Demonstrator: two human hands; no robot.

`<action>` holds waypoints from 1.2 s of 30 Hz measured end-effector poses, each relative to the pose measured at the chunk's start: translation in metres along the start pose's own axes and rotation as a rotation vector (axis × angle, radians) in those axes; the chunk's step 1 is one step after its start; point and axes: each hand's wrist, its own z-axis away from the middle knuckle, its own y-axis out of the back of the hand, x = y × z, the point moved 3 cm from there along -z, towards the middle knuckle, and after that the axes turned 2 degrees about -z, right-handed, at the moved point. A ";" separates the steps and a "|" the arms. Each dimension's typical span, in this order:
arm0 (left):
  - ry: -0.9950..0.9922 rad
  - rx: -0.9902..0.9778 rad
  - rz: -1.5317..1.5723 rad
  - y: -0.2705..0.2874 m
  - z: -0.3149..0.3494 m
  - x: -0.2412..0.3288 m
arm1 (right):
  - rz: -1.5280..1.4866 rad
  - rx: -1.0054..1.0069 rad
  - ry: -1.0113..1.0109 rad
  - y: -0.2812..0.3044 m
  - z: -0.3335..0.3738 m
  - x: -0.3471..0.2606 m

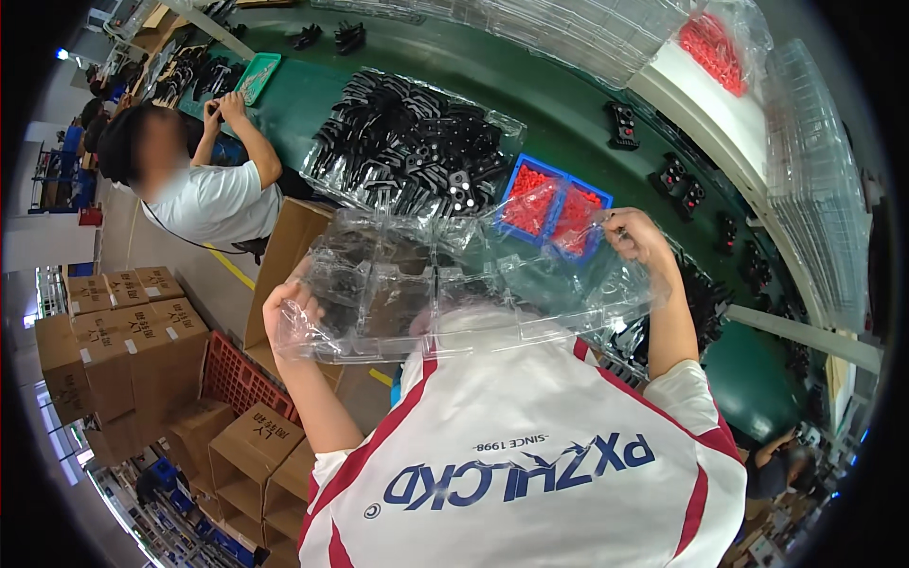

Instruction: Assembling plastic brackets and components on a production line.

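A clear plastic blister tray (445,284) with several moulded compartments is stretched between my two hands in front of my chest. My left hand (294,310) has its fingers closed round the tray's left end. At the opposite end, my right hand (636,237) pinches the far right corner. Through the transparent tray I can see part of two blue bins (519,230) holding small red parts. A large pile of black plastic parts (407,137) lies on the bench just beyond the tray, some with round white spots.
An open cardboard box (289,248) stands to my left, near a red crate (241,379) and stacked cartons (142,331). A co-worker (213,180) works at the green bench (549,114). Stacked clear trays (819,161) and a bag of red parts (712,52) sit on the right-hand shelf.
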 end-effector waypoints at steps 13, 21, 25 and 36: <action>-0.511 0.177 -0.506 -0.009 0.080 0.007 | -0.020 -0.129 0.200 -0.063 0.024 -0.031; -0.949 0.410 -0.526 0.002 0.181 0.013 | 0.457 -0.146 0.831 -0.183 0.036 -0.054; -1.096 0.372 -0.485 0.015 0.198 0.010 | 0.353 -0.143 0.956 -0.188 0.067 -0.085; -0.866 -0.381 -0.599 -0.096 0.097 0.084 | 0.268 0.014 1.008 -0.117 0.195 -0.232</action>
